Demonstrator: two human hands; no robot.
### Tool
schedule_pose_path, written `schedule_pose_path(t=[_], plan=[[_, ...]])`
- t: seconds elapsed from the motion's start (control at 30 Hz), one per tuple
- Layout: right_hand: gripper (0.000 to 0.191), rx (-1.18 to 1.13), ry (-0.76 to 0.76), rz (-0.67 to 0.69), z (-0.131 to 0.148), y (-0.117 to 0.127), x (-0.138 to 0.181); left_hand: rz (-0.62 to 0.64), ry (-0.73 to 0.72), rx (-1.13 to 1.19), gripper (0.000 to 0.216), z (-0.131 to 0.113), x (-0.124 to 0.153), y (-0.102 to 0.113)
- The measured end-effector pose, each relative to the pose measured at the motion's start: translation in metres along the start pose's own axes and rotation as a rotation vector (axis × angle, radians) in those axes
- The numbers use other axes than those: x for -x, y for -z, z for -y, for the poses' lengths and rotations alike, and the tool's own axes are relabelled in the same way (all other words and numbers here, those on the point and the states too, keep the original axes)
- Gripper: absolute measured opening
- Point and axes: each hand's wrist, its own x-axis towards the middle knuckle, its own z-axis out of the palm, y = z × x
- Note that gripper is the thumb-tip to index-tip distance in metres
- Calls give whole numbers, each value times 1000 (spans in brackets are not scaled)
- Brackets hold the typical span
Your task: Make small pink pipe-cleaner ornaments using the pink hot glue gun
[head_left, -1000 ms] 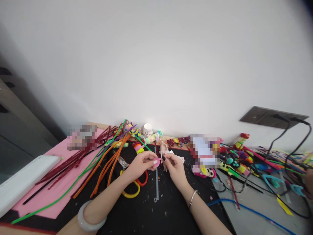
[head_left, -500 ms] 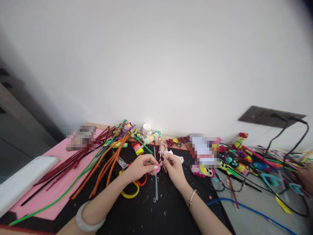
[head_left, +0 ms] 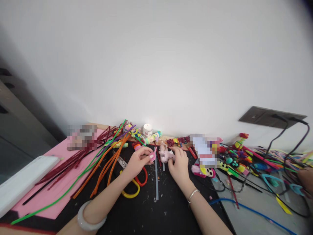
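A small pink pipe-cleaner coil [head_left: 153, 157] with a short end sticking up is pinched between the thumb and fingers of my left hand [head_left: 140, 159]. My right hand [head_left: 179, 163] has its fingers around the handle of a pale pink hot glue gun [head_left: 164, 156], which lies low over the black mat with its nozzle end toward the wall. Between the hands a clear glue stick [head_left: 156, 182] lies on the mat. Scissors [head_left: 136, 192] with yellow and red handles rest by my left wrist, partly covered by that arm.
Orange pipe cleaners [head_left: 107, 163] and dark red ones [head_left: 73, 160] spread over a pink board [head_left: 56, 199] at left. A paper cup [head_left: 147, 130] stands by the wall. Pipe-cleaner figures, cables and a blue pipe cleaner [head_left: 244, 206] lie at right. Another person's hand [head_left: 305, 179] shows at the right edge.
My right hand has left the pink coil and moved right onto the glue gun's handle. My left hand has shifted slightly left and up, keeping the coil.
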Motion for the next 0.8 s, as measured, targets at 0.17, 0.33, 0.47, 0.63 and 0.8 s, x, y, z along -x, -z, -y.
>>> schedule_pose_path(t=[0.17,0.33,0.47,0.63,0.8], plan=[[54,218,-106,191,3,1,-1,-60,-46,-20,41,-1,-1,1],[48,182,-153,214,-6,-2,-5,-109,-82,-51,38,-1,-1,2],[43,-112,-104,69,-19,-7,-9,-155,-109,-40,39,0,-3,5],[27,-605,-203,24,-28,-13,-13,-175,-111,-38,36,3,-3,6],[39,-856,-312,209,-22,-9,-15,-178,-116,-22,36,4,-3,5]])
